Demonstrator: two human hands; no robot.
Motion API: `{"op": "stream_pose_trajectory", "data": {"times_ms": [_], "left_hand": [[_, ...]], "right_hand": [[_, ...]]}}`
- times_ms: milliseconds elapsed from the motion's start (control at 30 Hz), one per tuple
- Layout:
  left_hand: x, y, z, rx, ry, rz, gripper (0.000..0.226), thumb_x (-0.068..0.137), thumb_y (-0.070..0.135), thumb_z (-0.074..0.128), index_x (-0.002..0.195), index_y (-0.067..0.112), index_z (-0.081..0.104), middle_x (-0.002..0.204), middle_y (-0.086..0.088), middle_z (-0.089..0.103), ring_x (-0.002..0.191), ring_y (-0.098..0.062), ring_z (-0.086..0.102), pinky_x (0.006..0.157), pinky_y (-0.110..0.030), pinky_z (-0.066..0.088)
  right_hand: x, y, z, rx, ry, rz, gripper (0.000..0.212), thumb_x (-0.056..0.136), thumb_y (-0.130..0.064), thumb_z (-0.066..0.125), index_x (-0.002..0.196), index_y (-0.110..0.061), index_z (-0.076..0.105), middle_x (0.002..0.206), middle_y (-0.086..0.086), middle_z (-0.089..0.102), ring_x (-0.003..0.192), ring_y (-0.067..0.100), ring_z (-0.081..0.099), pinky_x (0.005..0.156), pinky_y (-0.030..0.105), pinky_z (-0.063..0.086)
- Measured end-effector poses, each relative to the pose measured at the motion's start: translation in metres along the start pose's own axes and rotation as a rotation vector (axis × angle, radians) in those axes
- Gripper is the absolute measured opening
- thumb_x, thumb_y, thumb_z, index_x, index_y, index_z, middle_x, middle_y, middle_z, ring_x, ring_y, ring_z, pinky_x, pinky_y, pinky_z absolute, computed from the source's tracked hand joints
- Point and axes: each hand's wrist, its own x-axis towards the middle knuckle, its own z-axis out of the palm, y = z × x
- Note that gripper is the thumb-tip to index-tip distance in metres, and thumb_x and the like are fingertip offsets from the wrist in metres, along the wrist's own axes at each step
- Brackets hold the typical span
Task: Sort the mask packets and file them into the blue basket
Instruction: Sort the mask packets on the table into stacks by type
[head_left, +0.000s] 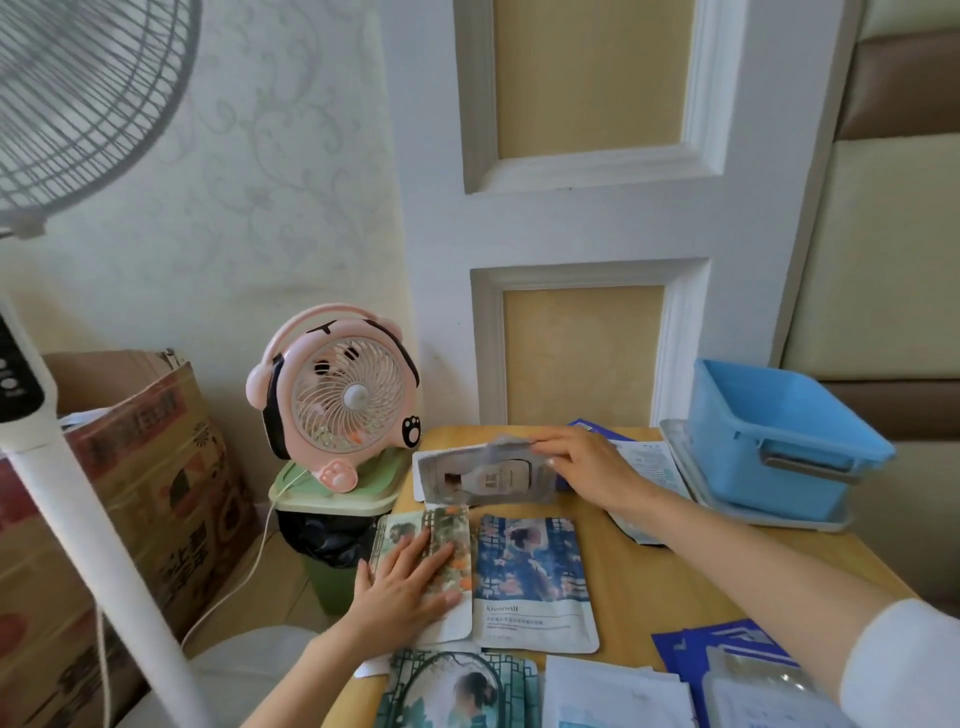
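Wooden worktop (628, 582), item by item. Left hand (410, 584): fingers straight and spread, lying flat on a floral packet (451, 540) at the worktop's left edge. Right hand (587, 467): reaching across the far side, fingers and thumb pinching the upper edge of a grey packet (488, 475), which is blurred and sits over a white sheet below it. Blue-patterned packet (530, 577): flat, just beside the floral one on its right, edges touching. Blue basket (774, 441): far right corner, upright on a clear tray (685, 478); nothing shows inside from this angle. Pale packets (649, 460): between the right hand and the tray, partly under the forearm. Near edge, left to right: teal packet (457, 691), white packets (613, 696), dark blue packets (727, 649). Off the worktop, left: pink desk fan (337, 395) standing on a green bin (337, 493), then a cardboard box (130, 493) and a standing fan (78, 104).
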Motion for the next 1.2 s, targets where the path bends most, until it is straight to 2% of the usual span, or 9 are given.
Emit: {"op": "stream_pose_trajectory", "data": {"times_ms": [100,200,333,500,600,767,933,1067,1200], "left_hand": [[0.001,0.012,-0.012,-0.040,-0.003,-0.043,0.138,0.027,0.097,-0.013,0.147,0.034,0.011,0.157,0.004,0.010,0.145,-0.018,0.009,0.111,-0.059,-0.007],[0.006,0.024,-0.019,-0.259,0.091,-0.057,0.130,0.039,0.100,0.018,0.143,0.023,0.021,0.139,-0.004,0.042,0.127,-0.022,0.041,0.111,-0.049,0.026],[0.007,0.034,-0.021,-0.357,0.142,-0.041,0.102,0.062,0.080,0.038,0.142,0.018,0.026,0.140,-0.007,0.041,0.124,-0.025,0.045,0.105,-0.043,0.036],[-0.003,0.047,-0.025,-0.299,0.141,-0.045,0.059,0.094,0.039,0.047,0.145,0.018,0.024,0.137,-0.005,0.048,0.118,-0.022,0.051,0.092,-0.028,0.039],[-0.008,0.057,-0.027,-0.249,0.137,-0.006,0.048,0.098,0.035,0.042,0.142,0.021,0.029,0.134,-0.004,0.053,0.118,-0.018,0.052,0.073,-0.018,0.031],[-0.011,0.071,-0.027,-0.274,0.070,0.126,0.037,0.098,0.024,0.043,0.135,0.024,0.044,0.138,0.005,0.051,0.117,-0.012,0.053,0.091,-0.018,0.040],[-0.010,0.084,-0.030,-0.718,0.108,0.187,0.046,0.093,0.031,0.051,0.136,0.018,0.041,0.136,0.005,0.049,0.122,-0.009,0.049,0.091,-0.013,0.042],[-0.009,0.091,-0.036,-1.175,-0.021,0.239,0.062,0.080,0.050,0.063,0.128,0.013,0.049,0.120,-0.004,0.066,0.110,-0.017,0.063,0.095,-0.027,0.050],[-0.006,0.095,-0.040,-1.654,0.004,0.274,0.072,0.064,0.037,0.078,0.119,-0.002,0.053,0.113,-0.020,0.066,0.099,-0.030,0.067,0.081,-0.030,0.057]], "right_hand": [[-0.002,-0.005,-0.020,0.098,0.059,0.081,0.029,0.092,0.000,0.048,0.109,-0.010,0.070,0.125,0.001,0.061,0.119,0.015,0.052,0.105,0.028,0.037],[-0.006,-0.007,-0.035,0.045,0.085,0.125,0.029,0.092,0.002,0.047,0.108,-0.007,0.070,0.125,0.004,0.061,0.119,0.018,0.052,0.104,0.027,0.036],[-0.015,0.004,-0.046,-0.200,0.076,0.046,0.031,0.091,0.003,0.045,0.114,-0.002,0.066,0.124,0.009,0.059,0.118,0.022,0.051,0.100,0.023,0.032],[-0.037,0.021,-0.048,-0.291,-0.009,0.129,0.032,0.076,0.005,0.052,0.071,-0.026,0.055,0.086,0.007,0.064,0.085,0.026,0.057,0.074,0.037,0.045],[-0.045,0.026,-0.050,-0.249,0.035,0.194,0.030,0.078,0.003,0.052,0.087,-0.023,0.064,0.085,0.004,0.067,0.084,0.023,0.059,0.072,0.034,0.045],[-0.047,0.028,-0.062,-0.306,-0.034,0.261,0.013,0.082,-0.012,0.061,0.081,-0.018,0.072,0.086,-0.001,0.068,0.085,0.017,0.059,0.068,0.027,0.041],[-0.048,0.013,-0.080,0.218,0.284,0.292,0.019,0.092,-0.009,0.055,0.073,-0.015,0.056,0.063,0.002,0.061,0.035,0.012,0.053,0.045,0.026,0.045],[-0.051,-0.005,-0.084,0.629,0.206,0.342,0.014,0.097,-0.012,0.047,0.101,-0.001,0.054,0.080,0.018,0.066,0.044,0.016,0.062,0.043,0.026,0.052],[-0.060,-0.012,-0.075,1.000,0.150,0.369,0.016,0.098,-0.009,0.044,0.110,0.000,0.049,0.082,0.019,0.068,0.064,0.024,0.071,0.060,0.031,0.060]]}}
